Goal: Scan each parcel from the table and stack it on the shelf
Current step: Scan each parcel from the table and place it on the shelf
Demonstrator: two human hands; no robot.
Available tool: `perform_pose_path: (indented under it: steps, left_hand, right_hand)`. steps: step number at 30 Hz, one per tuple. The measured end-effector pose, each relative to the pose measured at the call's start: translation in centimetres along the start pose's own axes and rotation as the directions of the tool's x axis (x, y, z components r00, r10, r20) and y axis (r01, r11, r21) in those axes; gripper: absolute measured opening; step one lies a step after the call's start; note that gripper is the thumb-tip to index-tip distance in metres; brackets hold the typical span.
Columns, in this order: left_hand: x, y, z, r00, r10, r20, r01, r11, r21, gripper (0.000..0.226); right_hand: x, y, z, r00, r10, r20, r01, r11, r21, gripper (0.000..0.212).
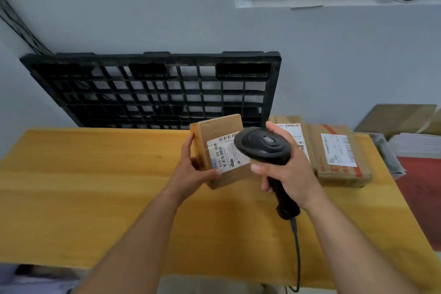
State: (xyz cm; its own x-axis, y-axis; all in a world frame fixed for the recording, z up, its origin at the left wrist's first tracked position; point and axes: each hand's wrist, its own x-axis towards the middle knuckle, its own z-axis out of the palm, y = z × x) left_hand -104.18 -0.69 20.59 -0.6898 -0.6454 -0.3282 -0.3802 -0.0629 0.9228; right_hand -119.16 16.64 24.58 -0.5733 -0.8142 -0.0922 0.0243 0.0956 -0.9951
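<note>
Head view: the left hand (191, 169) grips a small parcel (220, 152) above the table (95, 186), label facing up, long axis running away from the person. The right hand (285, 169), fingers wrapped on the scanner (263, 144), holds its head just right of the label, probably aimed at the barcode. Two more parcels (338, 155) lie further right.

Small brown cardboard parcel (222, 150), tilted above the worktop (95, 186), white barcode label facing up, gripped at its left edge by the left hand (193, 169). Black corded scanner (265, 144) just right of it, head overlapping the label's right end, handle held in the right hand (286, 169). Flat at the worktop's far right, a second parcel (292, 130), partly hidden behind the scanner, and close beside it a third parcel (338, 152), brown with red print and a white label.
</note>
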Motion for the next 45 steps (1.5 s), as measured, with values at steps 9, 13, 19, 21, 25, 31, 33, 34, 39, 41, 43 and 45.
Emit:
perform_pose_path:
  steps: [9,13,19,21,25,31,33,34,39,41,43,45]
  left_hand:
    - [-4.4,0.4,-6.9,0.980,0.132,-0.150,-0.125,0.991,0.053,0.109]
    - [-5.6,0.4,-9.4,0.970,0.175,-0.170,-0.165,0.984,0.069,0.110]
    - [-7.1,0.2,-12.3,0.958,0.232,-0.168,-0.225,0.972,0.063,0.112]
    - [-7.4,0.0,-12.9,0.954,0.242,-0.174,-0.235,0.970,0.062,0.113]
    - [-8.3,-0.2,-13.6,0.951,0.244,-0.191,-0.234,0.970,0.071,0.113]
    - [-9.9,-0.4,-14.1,0.939,0.238,-0.247,-0.230,0.971,0.062,0.113]
    - [-10.9,-0.3,-14.0,0.931,0.239,-0.274,-0.231,0.971,0.063,0.113]
    - [-11.4,-0.3,-13.9,0.927,0.240,-0.290,-0.231,0.971,0.065,0.112]
    - [-14.5,-0.5,-13.2,0.905,0.224,-0.361,-0.219,0.974,0.055,0.112]
    - [-15.8,-0.7,-12.7,0.894,0.215,-0.392,-0.214,0.976,0.047,0.112]
    - [-17.4,-1.1,-12.0,0.882,0.201,-0.426,-0.206,0.978,0.034,0.112]
    - [-19.4,-1.6,-11.1,0.866,0.188,-0.464,-0.199,0.980,0.026,0.113]
  right_hand:
    - [-6.3,-5.6,6.5,0.988,-0.155,0.013,0.152,0.980,0.132,0.092]
    - [-7.6,-6.6,8.9,0.982,-0.188,-0.008,0.187,0.978,0.091,0.091]
    - [-9.2,-7.2,11.7,0.981,-0.193,-0.014,0.193,0.980,0.041,0.090]
    - [-9.6,-7.3,12.3,0.982,-0.187,-0.010,0.188,0.982,0.027,0.090]
    - [-10.4,-7.6,13.1,0.984,-0.177,-0.007,0.177,0.984,0.012,0.091]
    - [-11.3,-7.7,13.5,0.984,-0.175,0.036,0.175,0.984,0.019,0.095]
    - [-11.6,-7.8,13.4,0.982,-0.177,0.060,0.176,0.984,0.021,0.093]
    - [-11.8,-7.8,13.3,0.980,-0.182,0.075,0.181,0.983,0.021,0.092]
    - [-13.2,-8.4,12.6,0.968,-0.220,0.122,0.216,0.975,0.046,0.088]
    - [-14.0,-8.3,12.1,0.964,-0.228,0.137,0.222,0.973,0.054,0.088]
    - [-14.8,-8.0,11.5,0.961,-0.228,0.155,0.220,0.973,0.068,0.089]
    - [-15.5,-7.7,11.2,0.956,-0.229,0.183,0.217,0.973,0.082,0.090]
